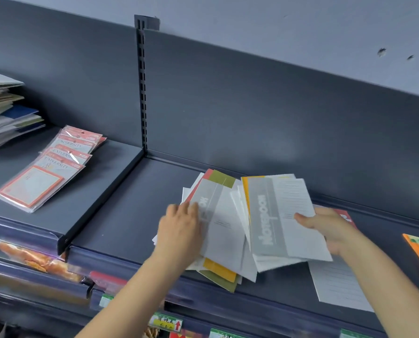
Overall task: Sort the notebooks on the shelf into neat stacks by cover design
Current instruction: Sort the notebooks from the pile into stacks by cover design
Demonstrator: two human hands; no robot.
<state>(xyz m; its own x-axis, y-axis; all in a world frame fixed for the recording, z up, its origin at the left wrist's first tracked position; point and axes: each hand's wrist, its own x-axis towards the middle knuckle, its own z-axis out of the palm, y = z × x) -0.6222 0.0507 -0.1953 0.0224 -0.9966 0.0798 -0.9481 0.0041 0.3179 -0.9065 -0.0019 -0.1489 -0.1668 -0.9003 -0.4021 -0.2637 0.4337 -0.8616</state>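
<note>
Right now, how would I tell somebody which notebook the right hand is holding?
Find the slotted metal upright at the back of the dark shelf, then look right to the messy fan of notebooks. The right hand grips the topmost notebook: grey-white, ruled lines, with a grey band reading "Notebook" along its length.

Bare shelf (120, 215) lies open at frame centre-left, between the packaged labels (45, 167) at left and the fanned notebooks (240, 228) at centre-right.
</note>
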